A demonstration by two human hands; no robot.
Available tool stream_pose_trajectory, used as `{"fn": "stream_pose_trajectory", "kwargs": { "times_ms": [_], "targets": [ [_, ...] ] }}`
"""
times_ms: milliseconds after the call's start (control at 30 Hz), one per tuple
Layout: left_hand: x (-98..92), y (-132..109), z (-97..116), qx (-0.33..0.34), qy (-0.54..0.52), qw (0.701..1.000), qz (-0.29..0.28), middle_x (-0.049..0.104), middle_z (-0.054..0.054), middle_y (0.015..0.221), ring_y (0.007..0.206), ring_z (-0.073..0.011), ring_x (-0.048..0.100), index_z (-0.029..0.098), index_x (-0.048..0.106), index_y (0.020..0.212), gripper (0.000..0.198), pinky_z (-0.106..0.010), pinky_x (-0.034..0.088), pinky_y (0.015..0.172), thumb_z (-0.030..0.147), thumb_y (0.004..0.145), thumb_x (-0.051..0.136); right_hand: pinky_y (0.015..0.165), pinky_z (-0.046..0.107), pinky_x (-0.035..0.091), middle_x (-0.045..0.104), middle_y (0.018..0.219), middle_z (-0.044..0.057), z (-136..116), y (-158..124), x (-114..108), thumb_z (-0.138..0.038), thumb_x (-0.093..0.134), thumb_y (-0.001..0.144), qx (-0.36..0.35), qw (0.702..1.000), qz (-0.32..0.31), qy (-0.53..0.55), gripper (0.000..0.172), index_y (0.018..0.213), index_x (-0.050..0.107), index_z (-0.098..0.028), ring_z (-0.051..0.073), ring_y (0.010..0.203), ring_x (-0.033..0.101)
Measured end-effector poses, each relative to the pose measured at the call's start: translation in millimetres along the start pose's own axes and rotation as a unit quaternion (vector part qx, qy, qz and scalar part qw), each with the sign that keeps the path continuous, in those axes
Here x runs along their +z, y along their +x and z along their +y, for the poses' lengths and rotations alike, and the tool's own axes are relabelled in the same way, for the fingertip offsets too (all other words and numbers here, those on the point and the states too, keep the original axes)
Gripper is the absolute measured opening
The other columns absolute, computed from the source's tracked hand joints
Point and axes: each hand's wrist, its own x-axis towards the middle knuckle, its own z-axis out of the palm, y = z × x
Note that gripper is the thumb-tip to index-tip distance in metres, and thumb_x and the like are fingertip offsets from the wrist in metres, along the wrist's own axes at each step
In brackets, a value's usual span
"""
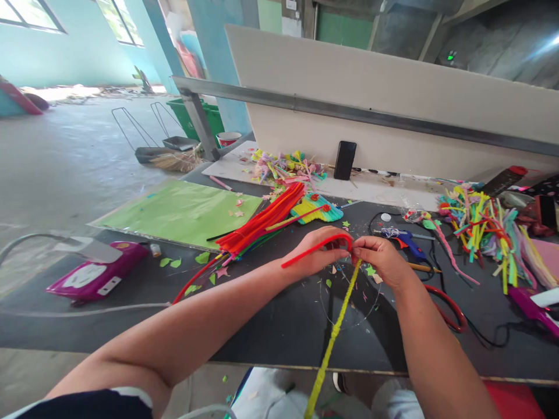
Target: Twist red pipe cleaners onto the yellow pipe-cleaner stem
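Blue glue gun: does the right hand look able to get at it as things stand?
Probably yes. The blue glue gun lies just beyond the right hand with nothing between, though its fingers are busy pinching the yellow pipe cleaner.

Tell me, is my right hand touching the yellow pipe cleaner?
Touching. The head view shows the right hand pinching the top end of the yellow pipe cleaner between its fingertips.

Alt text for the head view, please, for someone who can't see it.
The left hand and right hand pinch a bent red pipe cleaner where it meets a yellow pipe cleaner that runs past the table edge. A red bundle, a green sheet and a glue gun lie nearby.
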Motion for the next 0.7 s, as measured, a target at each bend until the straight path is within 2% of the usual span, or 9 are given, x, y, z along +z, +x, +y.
{"fn": "stream_pose_trajectory", "kwargs": {
  "times_ms": [100,200,333,467,700],
  "targets": [
    [-0.8,2.6,2.0,0.054,0.087,0.994,-0.031,0.065,-0.007,0.087,0.084,-0.0157,0.057,0.016,0.067,0.085,0.016,-0.026,0.044,0.080,0.027,0.080,0.057,0.061,0.027,0.042,0.063,0.063,0.000,-0.1,0.5,2.0,-0.037,0.069,0.070,0.008,1.000,-0.022,-0.017,0.021,0.077,0.065,-0.018,0.013,0.061,0.056],
    [-1.1,4.3,-2.8,0.034,0.100,0.994,-0.024,0.065,-0.005,0.084,0.078,-0.0142,0.057,0.017,0.067,0.081,0.013,-0.024,0.044,0.075,0.025,0.080,0.057,0.060,0.027,0.044,0.063,0.062,0.000,2.0,2.7,2.5,-0.037,0.071,0.066,0.032,0.999,-0.017,-0.019,0.023,0.078,0.065,-0.018,0.014,0.060,0.057],
    [0.9,6.1,-10.2,-0.012,0.043,0.999,-0.025,0.064,-0.003,0.078,0.071,-0.0119,0.056,0.015,0.065,0.082,0.011,-0.020,0.044,0.066,0.021,0.077,0.057,0.056,0.026,0.043,0.063,0.062,0.000,6.0,5.2,1.4,-0.035,0.073,0.064,0.048,0.999,0.005,-0.009,0.024,0.077,0.063,-0.018,0.013,0.058,0.057],
    [3.5,8.0,-9.9,-0.025,0.006,0.999,-0.019,0.062,-0.002,0.076,0.070,-0.0112,0.055,0.014,0.064,0.078,0.008,-0.020,0.044,0.065,0.018,0.075,0.058,0.057,0.026,0.042,0.064,0.064,0.000,6.8,4.9,0.4,-0.033,0.074,0.063,0.042,0.999,0.009,-0.015,0.022,0.076,0.064,-0.017,0.013,0.059,0.057],
    [6.1,7.4,-5.7,-0.076,-0.058,0.995,-0.015,0.058,0.000,0.068,0.063,-0.0097,0.053,0.014,0.059,0.077,0.011,-0.020,0.042,0.059,0.024,0.076,0.059,0.062,0.027,0.042,0.065,0.066,0.000,3.8,2.5,1.9,-0.031,0.071,0.066,0.020,0.999,0.003,-0.051,0.018,0.075,0.063,-0.017,0.013,0.062,0.057]
  ]
}}
